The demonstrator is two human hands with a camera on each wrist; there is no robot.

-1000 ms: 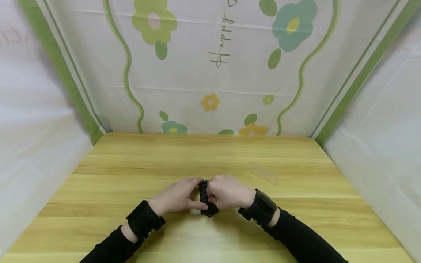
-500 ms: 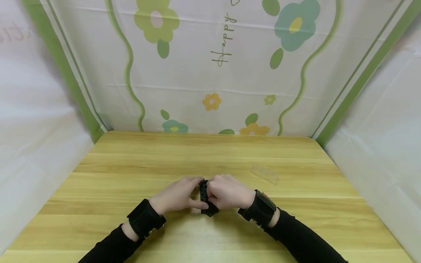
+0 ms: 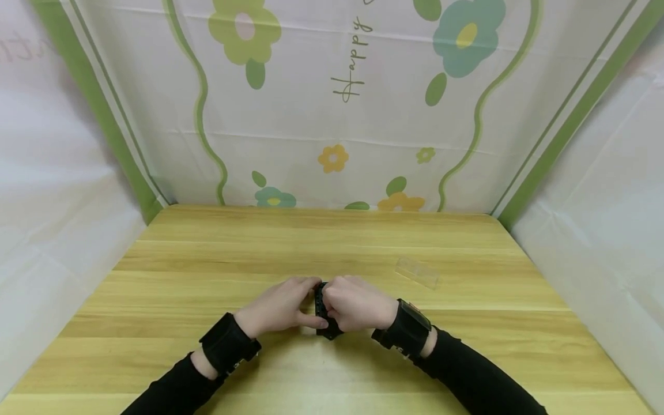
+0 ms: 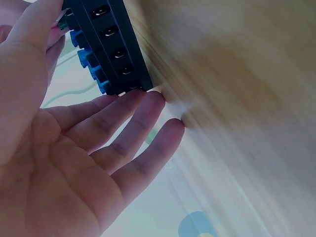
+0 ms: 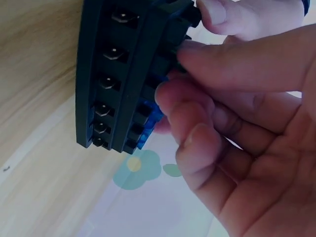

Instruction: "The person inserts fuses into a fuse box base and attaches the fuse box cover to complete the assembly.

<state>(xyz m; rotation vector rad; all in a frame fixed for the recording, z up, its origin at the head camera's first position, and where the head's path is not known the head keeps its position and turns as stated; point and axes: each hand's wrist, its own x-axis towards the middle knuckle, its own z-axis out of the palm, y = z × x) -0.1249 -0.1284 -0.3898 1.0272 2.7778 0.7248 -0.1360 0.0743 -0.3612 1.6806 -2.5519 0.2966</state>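
A black terminal block (image 3: 330, 332) stands on the table between my hands, several metal screws (image 5: 108, 81) showing in its side slots. Blue pieces (image 4: 83, 58) line its top. With thumb and fingertips at its two ends, my left hand (image 3: 275, 307) holds the block steady. My right hand (image 3: 358, 304) is over the top; in the right wrist view its thumb and curled index finger pinch a small dark part there, mostly hidden by the fingertips. The left wrist view shows the left fingertips against the block's lower end (image 4: 133, 84).
A clear plastic strip-shaped cover (image 3: 417, 273) lies on the wooden table (image 3: 207, 253) beyond the right hand. A flowered white cloth (image 3: 290, 109) hangs behind the table, with white cloth at both sides. Each wrist wears a black band (image 3: 228, 344).
The right hand has shifted very slightly left and turned a little over the block. The left hand and the clear cover keep their places; the head view moves slightly.
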